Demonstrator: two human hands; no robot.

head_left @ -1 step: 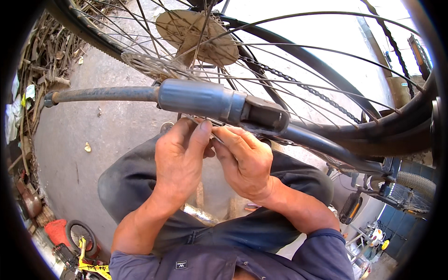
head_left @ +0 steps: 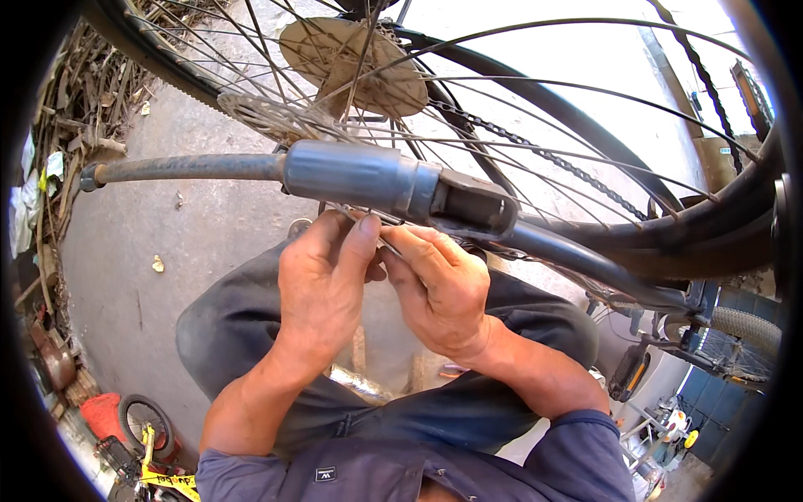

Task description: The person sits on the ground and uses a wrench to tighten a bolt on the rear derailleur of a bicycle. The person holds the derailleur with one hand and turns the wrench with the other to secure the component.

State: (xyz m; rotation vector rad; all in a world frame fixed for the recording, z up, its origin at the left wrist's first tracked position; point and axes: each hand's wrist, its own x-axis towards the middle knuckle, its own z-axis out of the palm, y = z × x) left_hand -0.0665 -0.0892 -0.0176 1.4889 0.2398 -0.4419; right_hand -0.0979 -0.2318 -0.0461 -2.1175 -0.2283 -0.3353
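Observation:
A blue-grey metal cylinder (head_left: 355, 176) on a black bicycle tube lies crosswise below a large spoked wheel (head_left: 217, 92). Just under the cylinder, my left hand (head_left: 322, 280) has thumb and fingers closed on a thin metal piece (head_left: 391, 246), too small to make out clearly. My right hand (head_left: 441, 293) pinches the same thin piece from the right, close beside my left fingertips. Part of that piece is hidden behind my fingers and the cylinder. A chain (head_left: 544, 155) runs behind the spokes, and a round disc (head_left: 355, 63) sits at the hub.
My bent legs are below my hands on concrete floor (head_left: 134, 284). Dry sticks (head_left: 96, 92) lie along the left edge. A small yellow bike (head_left: 159, 477) and red object (head_left: 104, 412) are at lower left. More bicycle parts, a pedal (head_left: 627, 372) and wheel (head_left: 736, 351), are at lower right.

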